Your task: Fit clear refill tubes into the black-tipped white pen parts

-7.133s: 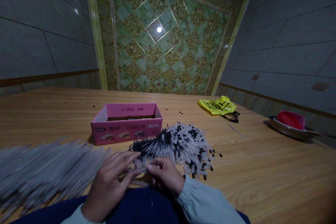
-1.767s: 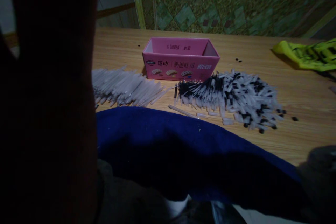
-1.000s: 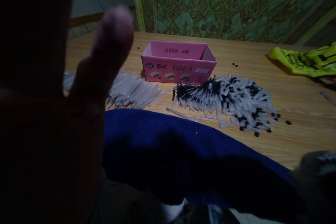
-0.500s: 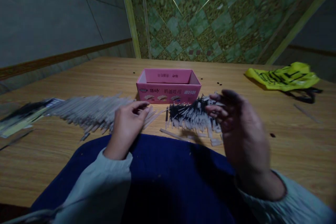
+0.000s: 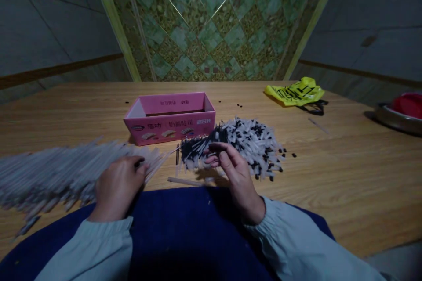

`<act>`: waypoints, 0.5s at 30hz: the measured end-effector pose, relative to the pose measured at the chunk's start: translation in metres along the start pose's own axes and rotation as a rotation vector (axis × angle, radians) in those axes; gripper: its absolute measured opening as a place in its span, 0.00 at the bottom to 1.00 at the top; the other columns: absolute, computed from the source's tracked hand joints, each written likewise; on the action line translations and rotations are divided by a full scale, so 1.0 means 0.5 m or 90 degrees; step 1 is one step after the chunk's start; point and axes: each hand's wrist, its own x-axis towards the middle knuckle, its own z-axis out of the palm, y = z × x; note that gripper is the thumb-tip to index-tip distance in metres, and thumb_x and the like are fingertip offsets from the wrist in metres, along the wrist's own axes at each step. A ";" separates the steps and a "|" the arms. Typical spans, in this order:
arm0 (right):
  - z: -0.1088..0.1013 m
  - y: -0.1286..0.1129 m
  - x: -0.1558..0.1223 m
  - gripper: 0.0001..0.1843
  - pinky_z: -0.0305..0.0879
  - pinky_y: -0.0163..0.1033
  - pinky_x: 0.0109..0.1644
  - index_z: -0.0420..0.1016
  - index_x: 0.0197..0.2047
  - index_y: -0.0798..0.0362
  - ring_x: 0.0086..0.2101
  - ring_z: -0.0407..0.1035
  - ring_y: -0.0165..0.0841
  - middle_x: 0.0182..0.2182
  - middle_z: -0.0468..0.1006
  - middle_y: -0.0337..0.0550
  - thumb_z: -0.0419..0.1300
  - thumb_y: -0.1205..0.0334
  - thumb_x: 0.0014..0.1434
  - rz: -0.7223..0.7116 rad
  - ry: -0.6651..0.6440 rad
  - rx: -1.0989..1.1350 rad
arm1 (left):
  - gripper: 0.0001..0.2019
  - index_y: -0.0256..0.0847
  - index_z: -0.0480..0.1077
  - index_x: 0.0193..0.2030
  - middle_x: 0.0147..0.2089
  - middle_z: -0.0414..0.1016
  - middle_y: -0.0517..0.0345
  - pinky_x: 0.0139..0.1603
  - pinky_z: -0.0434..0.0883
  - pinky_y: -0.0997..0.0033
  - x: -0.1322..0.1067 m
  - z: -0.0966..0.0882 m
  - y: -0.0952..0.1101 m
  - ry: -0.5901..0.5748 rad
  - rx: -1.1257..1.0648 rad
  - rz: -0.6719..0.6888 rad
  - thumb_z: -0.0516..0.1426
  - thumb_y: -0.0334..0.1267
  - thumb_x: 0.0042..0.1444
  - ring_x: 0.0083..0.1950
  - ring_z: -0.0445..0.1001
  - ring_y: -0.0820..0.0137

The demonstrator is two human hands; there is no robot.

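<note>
My left hand (image 5: 120, 186) is closed, thumb and index finger brought together at the right end of a wide heap of long, thin, translucent sticks (image 5: 75, 169). Several loose sticks fan out just past its fingertips; whether any is between them is hidden. My right hand (image 5: 234, 178) hovers with loosely bent fingers apart, nothing visible in them. Under its fingertips lies a bundle of thin black-and-clear rods (image 5: 194, 151). Right behind that hand spreads a pile of short clear pieces with black ends (image 5: 255, 140).
A pink open-topped box (image 5: 169, 129) stands behind the rods. Farther right lie a yellow plastic bag (image 5: 295, 92) with black print and a single clear stick (image 5: 318, 125). A metal basin with something red (image 5: 407, 112) sits at the table's right edge. Dark blue cloth (image 5: 184, 232) covers my lap.
The view has turned to the right, bringing in the basin and more of the clear-and-black pile. My right hand has moved left, in over the rods. My left hand stays by the stick heap.
</note>
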 end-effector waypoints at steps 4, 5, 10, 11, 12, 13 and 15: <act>-0.018 -0.006 0.008 0.14 0.66 0.38 0.42 0.69 0.48 0.50 0.37 0.71 0.32 0.43 0.75 0.44 0.49 0.54 0.64 -0.015 0.042 -0.003 | 0.20 0.40 0.74 0.45 0.44 0.77 0.42 0.36 0.67 0.57 -0.010 -0.001 -0.006 -0.015 0.006 -0.008 0.49 0.47 0.54 0.43 0.74 0.49; -0.023 -0.001 0.010 0.14 0.66 0.38 0.42 0.69 0.48 0.50 0.37 0.71 0.32 0.42 0.75 0.44 0.49 0.54 0.64 -0.012 0.051 -0.002 | 0.20 0.41 0.74 0.45 0.43 0.77 0.42 0.35 0.67 0.58 -0.012 -0.002 -0.006 -0.018 0.005 -0.008 0.49 0.47 0.53 0.43 0.74 0.49; -0.037 0.027 0.015 0.15 0.66 0.38 0.40 0.69 0.46 0.51 0.36 0.71 0.32 0.41 0.76 0.45 0.50 0.52 0.63 0.027 0.058 -0.002 | 0.18 0.42 0.74 0.45 0.43 0.78 0.45 0.37 0.66 0.61 -0.018 -0.001 -0.001 -0.026 -0.011 -0.001 0.53 0.46 0.51 0.43 0.74 0.52; -0.037 0.030 0.014 0.16 0.66 0.38 0.40 0.69 0.46 0.51 0.36 0.71 0.32 0.42 0.76 0.46 0.50 0.52 0.63 0.032 0.059 -0.003 | 0.17 0.42 0.74 0.44 0.43 0.77 0.46 0.37 0.66 0.61 -0.018 0.000 0.000 -0.024 -0.014 0.003 0.52 0.45 0.52 0.43 0.74 0.53; -0.038 0.032 0.014 0.16 0.67 0.38 0.40 0.69 0.46 0.51 0.36 0.71 0.33 0.42 0.75 0.46 0.51 0.51 0.62 0.035 0.061 -0.004 | 0.16 0.42 0.74 0.44 0.43 0.77 0.46 0.37 0.66 0.62 -0.019 0.000 0.000 -0.020 -0.017 0.006 0.52 0.44 0.52 0.43 0.74 0.54; -0.038 0.033 0.014 0.16 0.67 0.38 0.40 0.69 0.46 0.51 0.36 0.71 0.33 0.42 0.75 0.46 0.51 0.51 0.62 0.036 0.065 -0.004 | 0.16 0.42 0.75 0.43 0.43 0.77 0.46 0.37 0.66 0.62 -0.019 0.001 0.001 -0.016 -0.018 0.007 0.51 0.42 0.53 0.42 0.74 0.55; -0.038 0.034 0.012 0.16 0.67 0.38 0.40 0.69 0.46 0.51 0.36 0.71 0.33 0.41 0.75 0.46 0.51 0.51 0.62 0.036 0.072 -0.004 | 0.15 0.42 0.75 0.40 0.41 0.77 0.47 0.35 0.66 0.63 -0.019 0.002 0.002 -0.016 -0.012 0.009 0.49 0.40 0.54 0.41 0.75 0.56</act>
